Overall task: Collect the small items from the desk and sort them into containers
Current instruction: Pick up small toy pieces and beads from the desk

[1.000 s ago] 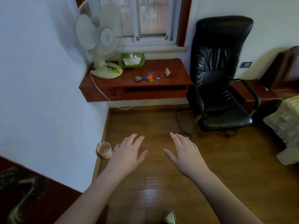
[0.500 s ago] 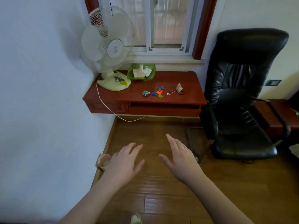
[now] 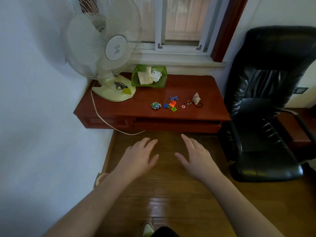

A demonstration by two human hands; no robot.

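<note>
Reaching forward over the wooden floor (image 3: 171,194), the left hand (image 3: 138,159) and the right hand (image 3: 196,158) are both spread flat with fingers relaxed, and neither has hold of anything. They hang well short of the red tabletop (image 3: 188,88), so the step in hand looks like the approach, with no item collected yet. The small items lie in a loose row near the tabletop's front edge: a green-and-blue toy (image 3: 156,105), a cluster of coloured plastic pieces (image 3: 171,105), a pale ring (image 3: 183,106), what may be a few beads (image 3: 187,102), too small to tell, a folded paper shape (image 3: 196,98) and a dark hair tie (image 3: 199,105). A green tray (image 3: 135,79) holding crumpled paper stands far back, beside the fan (image 3: 109,65). The next move calls for closing in and pinching one small piece.
</note>
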